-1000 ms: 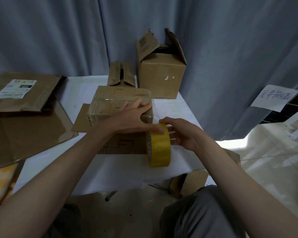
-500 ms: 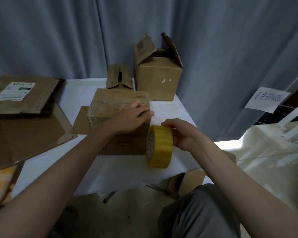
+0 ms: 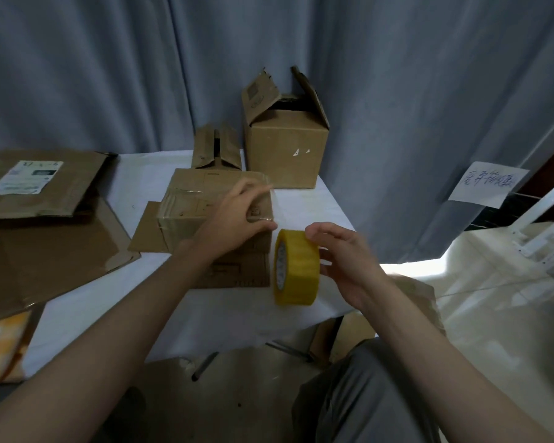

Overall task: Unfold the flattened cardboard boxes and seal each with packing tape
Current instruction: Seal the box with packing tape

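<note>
A small brown cardboard box stands on the white table, its top covered with clear tape. My left hand rests on the box's right end, thumb and fingers pinching a clear tape strip at the edge. A yellow roll of packing tape stands upright just right of the box. My right hand holds that roll from the right side. Flattened cardboard lies under the small box.
A taller open-flapped box stands at the back, a small open box beside it. Flattened cartons are piled at the left. A grey curtain hangs behind; a paper note is on the right. My knee is below the table edge.
My left hand has slid from the box's near right corner up to its right edge. My right hand has shifted the tape roll slightly right and away from the left hand.
</note>
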